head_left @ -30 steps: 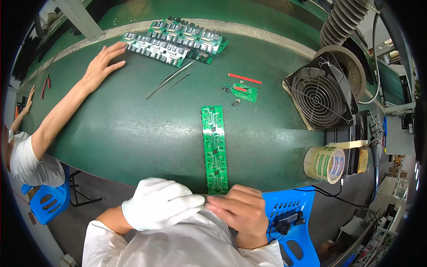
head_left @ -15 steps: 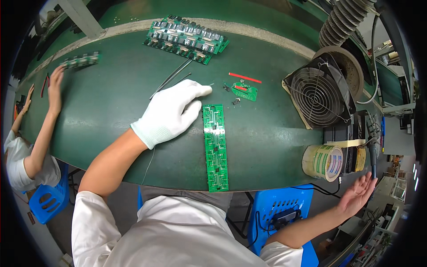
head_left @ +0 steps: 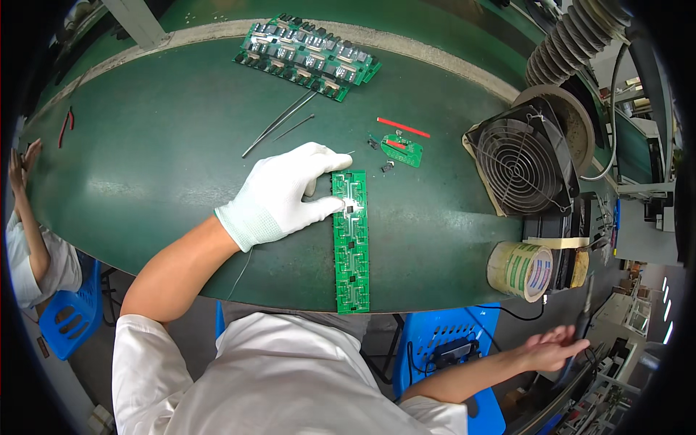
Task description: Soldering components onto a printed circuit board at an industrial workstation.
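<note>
My left hand, in a white glove, is over the bench with its fingers curled. A short end of thin wire sticks out by the fingertips, and more of it trails below the wrist. Its thumb touches the left edge of a long green circuit board, which lies lengthwise toward me at the bench edge. Off to the right, beyond the bench edge, my bare right hand is closed around the dark handle of a pen-shaped tool, apparently a soldering iron.
Populated circuit boards are piled at the back, near cable ties. A small green board lies by a red strip. To the right stand a fan and a tape roll. Another person's arm is far left.
My left hand has moved slightly right and down, its thumb reaching the board. My right hand has come left and nearer with the tool. The other person's hand and the board by it have left the bench.
</note>
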`<state>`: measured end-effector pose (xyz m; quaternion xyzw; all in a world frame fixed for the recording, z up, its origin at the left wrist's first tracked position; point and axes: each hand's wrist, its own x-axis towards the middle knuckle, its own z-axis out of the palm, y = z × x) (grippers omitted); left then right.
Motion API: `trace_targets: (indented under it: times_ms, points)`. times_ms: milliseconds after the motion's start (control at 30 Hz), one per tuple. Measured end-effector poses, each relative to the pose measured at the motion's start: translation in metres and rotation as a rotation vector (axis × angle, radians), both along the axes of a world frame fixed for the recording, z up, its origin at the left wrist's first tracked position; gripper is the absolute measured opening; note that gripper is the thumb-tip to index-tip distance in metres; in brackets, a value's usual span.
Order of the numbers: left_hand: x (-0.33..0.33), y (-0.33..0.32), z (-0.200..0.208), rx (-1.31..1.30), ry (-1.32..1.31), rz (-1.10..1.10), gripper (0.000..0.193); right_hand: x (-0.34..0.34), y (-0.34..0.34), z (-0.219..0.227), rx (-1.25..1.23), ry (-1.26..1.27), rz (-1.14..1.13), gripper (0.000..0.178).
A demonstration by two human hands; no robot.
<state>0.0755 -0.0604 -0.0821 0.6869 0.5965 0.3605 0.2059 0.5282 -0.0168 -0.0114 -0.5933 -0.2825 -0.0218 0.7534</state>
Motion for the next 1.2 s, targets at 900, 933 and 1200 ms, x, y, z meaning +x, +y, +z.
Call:
trace_targets:
  times_ms: [900,933,1200]
  points:
    - [-0.007,0.004,-0.004,-0.08,-0.194,-0.022,0.05,-0.181,-0.038,-0.097,0.035,0.261,0.713,0.04]
    - [-0.007,0.004,-0.005,-0.077,-0.226,-0.022,0.05,-0.182,-0.036,-0.1,0.043,0.225,0.762,0.04]
    - [-0.007,0.006,-0.002,-0.057,-0.376,-0.061,0.054,-0.179,-0.032,-0.116,0.058,0.001,0.973,0.038]
